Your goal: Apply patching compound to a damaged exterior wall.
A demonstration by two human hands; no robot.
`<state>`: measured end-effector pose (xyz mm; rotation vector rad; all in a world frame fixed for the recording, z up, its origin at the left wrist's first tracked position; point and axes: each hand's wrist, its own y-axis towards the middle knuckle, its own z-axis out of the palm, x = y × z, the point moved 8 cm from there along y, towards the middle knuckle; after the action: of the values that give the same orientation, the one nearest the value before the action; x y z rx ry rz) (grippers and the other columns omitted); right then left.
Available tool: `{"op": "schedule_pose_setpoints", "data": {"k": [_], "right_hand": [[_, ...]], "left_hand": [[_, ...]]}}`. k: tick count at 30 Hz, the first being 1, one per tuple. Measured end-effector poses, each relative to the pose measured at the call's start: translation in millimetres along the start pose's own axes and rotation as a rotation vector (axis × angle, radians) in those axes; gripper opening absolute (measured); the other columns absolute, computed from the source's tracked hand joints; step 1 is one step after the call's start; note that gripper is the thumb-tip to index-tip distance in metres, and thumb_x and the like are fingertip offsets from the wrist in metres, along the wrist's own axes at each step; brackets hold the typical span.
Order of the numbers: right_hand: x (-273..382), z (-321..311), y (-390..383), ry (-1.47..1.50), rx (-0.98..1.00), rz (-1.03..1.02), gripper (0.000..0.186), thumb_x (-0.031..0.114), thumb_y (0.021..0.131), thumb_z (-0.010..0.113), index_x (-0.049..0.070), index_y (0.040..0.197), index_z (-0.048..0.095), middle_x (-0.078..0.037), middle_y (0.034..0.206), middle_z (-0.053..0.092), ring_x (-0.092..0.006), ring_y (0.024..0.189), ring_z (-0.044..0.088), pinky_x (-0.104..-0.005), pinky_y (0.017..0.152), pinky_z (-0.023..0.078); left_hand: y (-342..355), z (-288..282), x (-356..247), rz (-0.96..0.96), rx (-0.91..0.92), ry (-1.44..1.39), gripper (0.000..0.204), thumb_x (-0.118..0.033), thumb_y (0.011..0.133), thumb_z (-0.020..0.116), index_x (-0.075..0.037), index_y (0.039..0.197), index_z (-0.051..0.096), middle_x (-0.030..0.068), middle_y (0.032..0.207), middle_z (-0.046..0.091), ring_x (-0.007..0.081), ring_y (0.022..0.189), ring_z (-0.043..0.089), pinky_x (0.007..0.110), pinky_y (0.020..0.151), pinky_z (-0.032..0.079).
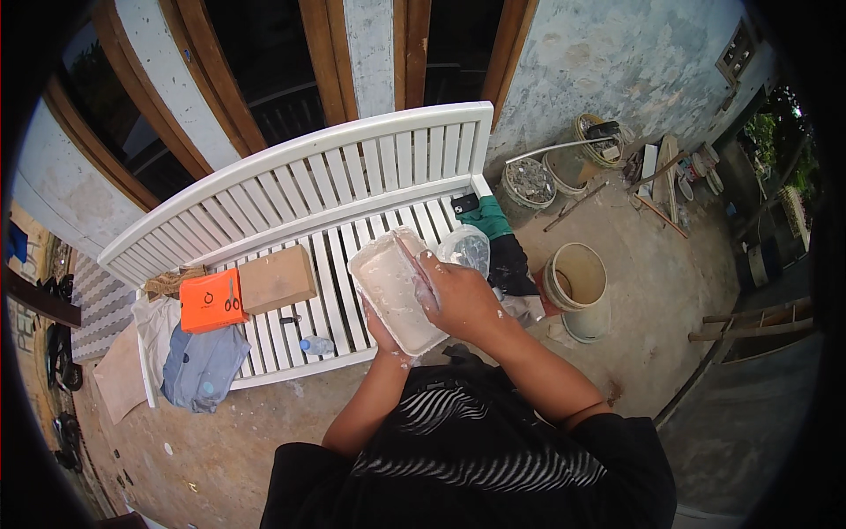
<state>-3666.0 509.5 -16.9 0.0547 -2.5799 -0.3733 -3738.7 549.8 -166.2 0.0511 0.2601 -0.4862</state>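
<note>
A shallow rectangular tray [377, 275], coated with pale wet plaster or putty, is held up in front of me above the bench. My left hand [381, 333] supports it from below, with its fingers mostly hidden under the near left side. Over the tray's right part, my right hand [460, 295] is closed around a thin flat scraper-like tool [408, 253], whose edge lies against the pasty surface. Most of that tool is covered by the fingers. Pale smears mark both hands. Just behind the right hand sits a clear plastic bag or tub [465, 248] on the bench.
The white slatted bench [295, 196] carries an orange box [211, 301], scissors [232, 298], a brown carton [278, 279], a small bottle [316, 346], cloths [204, 363] and a phone [464, 204]. Buckets [577, 275] stand right; rubble pails [529, 182] and planks [667, 176] line the wall.
</note>
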Motion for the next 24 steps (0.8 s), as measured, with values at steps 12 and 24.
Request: {"op": "schedule_pose_setpoints", "data": {"k": [12, 24], "right_hand": [[-1.7, 0.7, 2.3, -0.022, 0.059, 0.021, 0.04, 0.016, 0.084, 0.06, -0.003, 0.118, 0.051, -0.022, 0.082, 0.064, -0.0402, 0.075, 0.063, -0.0457, 0.067, 0.05], [-4.2, -23.4, 9.2, 0.159, -0.047, 0.055, 0.045, 0.011, 0.078, 0.064, 0.001, 0.12, 0.052, -0.023, 0.081, 0.063, -0.0419, 0.076, 0.061, -0.0448, 0.068, 0.049]], "left_hand": [[0.4, 7.8, 8.8, -0.055, 0.141, -0.168, 0.065, -0.053, 0.096, 0.03, -0.012, 0.146, 0.029, 0.0114, 0.145, 0.038, 0.0299, 0.131, 0.04, 0.046, 0.109, 0.032], [-1.0, 27.5, 6.5, -0.013, 0.12, 0.062, 0.066, -0.055, 0.096, 0.028, -0.012, 0.146, 0.027, 0.0104, 0.144, 0.038, 0.0287, 0.129, 0.042, 0.045, 0.108, 0.034]]}}
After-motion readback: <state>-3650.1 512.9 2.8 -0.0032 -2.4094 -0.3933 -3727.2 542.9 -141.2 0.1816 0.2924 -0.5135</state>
